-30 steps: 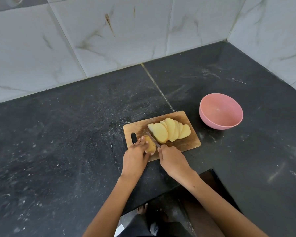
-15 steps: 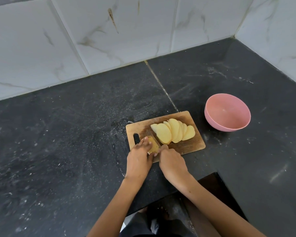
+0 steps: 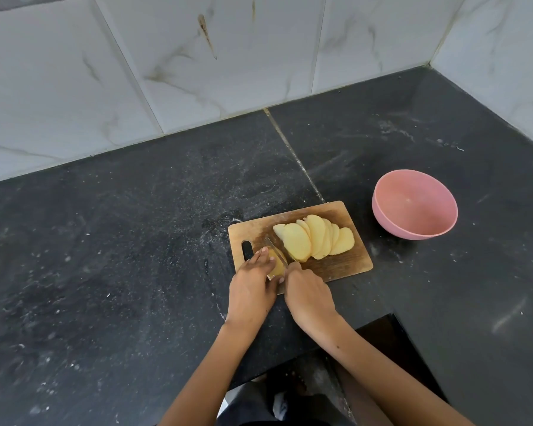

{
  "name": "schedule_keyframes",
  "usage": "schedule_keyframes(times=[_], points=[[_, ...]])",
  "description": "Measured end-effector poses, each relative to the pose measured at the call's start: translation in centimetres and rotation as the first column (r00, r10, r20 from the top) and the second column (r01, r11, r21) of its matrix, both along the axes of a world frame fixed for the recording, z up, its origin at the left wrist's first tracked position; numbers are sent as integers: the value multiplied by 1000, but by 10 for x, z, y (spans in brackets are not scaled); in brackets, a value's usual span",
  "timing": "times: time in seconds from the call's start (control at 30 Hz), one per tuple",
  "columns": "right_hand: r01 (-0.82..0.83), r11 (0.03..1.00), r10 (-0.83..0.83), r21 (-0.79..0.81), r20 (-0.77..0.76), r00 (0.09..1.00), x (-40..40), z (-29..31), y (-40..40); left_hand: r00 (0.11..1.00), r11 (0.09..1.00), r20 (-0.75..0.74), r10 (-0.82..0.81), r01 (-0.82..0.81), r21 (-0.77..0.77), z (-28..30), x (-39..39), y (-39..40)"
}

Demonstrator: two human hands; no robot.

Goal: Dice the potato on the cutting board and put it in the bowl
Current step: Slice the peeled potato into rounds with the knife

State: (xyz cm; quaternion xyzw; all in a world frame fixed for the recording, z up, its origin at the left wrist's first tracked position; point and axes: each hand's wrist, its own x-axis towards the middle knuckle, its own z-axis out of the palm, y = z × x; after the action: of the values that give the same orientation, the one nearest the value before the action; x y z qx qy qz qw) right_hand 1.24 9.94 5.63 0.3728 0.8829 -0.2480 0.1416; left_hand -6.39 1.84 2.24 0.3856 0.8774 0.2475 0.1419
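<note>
A small wooden cutting board lies on the black counter. Several pale yellow potato slices are fanned across its middle. At the board's near left, my left hand holds down the remaining potato end with its fingertips. My right hand grips a knife whose handle is hidden in the fist. The knife blade rests against that potato end, between it and the slices. The pink bowl stands to the right of the board, with nothing in it.
White marble-look tiles line the back wall and the right wall. The black counter stretches wide to the left and behind the board. Its front edge has a notch where I stand.
The knife blade has worked further into the potato end under my left fingers. The view has shifted slightly, so board and bowl sit more to the right.
</note>
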Motion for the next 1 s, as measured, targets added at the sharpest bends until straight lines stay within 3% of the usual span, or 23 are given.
schedule_keyframes(times=[0.27,0.67,0.9,1.0], points=[[-68,998,69,-18,59,996,-5,4,9,997,999,-70,-34,35,6,-11,4,-1],[-81,995,88,-53,136,987,70,0,3,998,999,-59,-6,8,45,-7,2,-2],[-22,1000,21,-20,-73,997,60,14,9,1000,993,14,28,-30,118,-7,-2,-3],[-29,1000,28,-7,-79,996,34,10,9,999,990,20,31,-34,140,-9,-2,-4]])
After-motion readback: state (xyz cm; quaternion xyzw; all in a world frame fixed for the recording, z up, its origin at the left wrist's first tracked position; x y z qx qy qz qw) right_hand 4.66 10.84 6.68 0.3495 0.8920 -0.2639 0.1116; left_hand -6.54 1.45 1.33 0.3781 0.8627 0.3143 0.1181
